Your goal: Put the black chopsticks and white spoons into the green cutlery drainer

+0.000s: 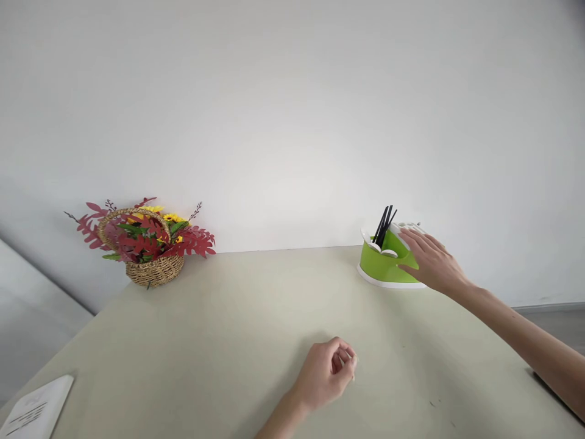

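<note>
Now | R hand @ grn caddy | blk sticks: steep, tops R

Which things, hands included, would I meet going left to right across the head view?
White slab, flower basket, left hand, green holder, right hand, dark object partly hidden by the right forearm.

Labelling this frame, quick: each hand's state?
Left hand: loosely closed, nothing visibly held.
Right hand: open, by the green caddy; contact can't be told.
</note>
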